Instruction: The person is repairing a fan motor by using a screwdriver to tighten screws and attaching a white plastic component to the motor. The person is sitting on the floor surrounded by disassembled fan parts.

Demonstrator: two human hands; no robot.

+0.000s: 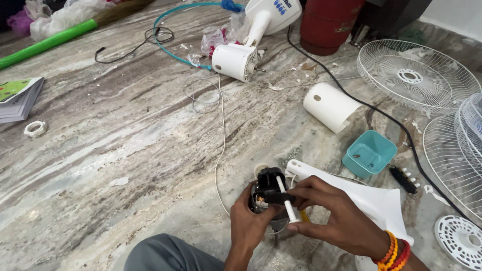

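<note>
black fan motor [266, 186] | white rod through top | copper windings visible | cupped in left hand [247, 226]

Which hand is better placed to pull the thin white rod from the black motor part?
Probably the right hand: its fingers already pinch the thin white rod. The left hand cradles the black motor part.

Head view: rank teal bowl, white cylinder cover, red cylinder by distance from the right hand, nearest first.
From the right hand:
1. teal bowl, just above and to its right.
2. white cylinder cover, farther up the floor, mid-right.
3. red cylinder, at the top edge.
</note>
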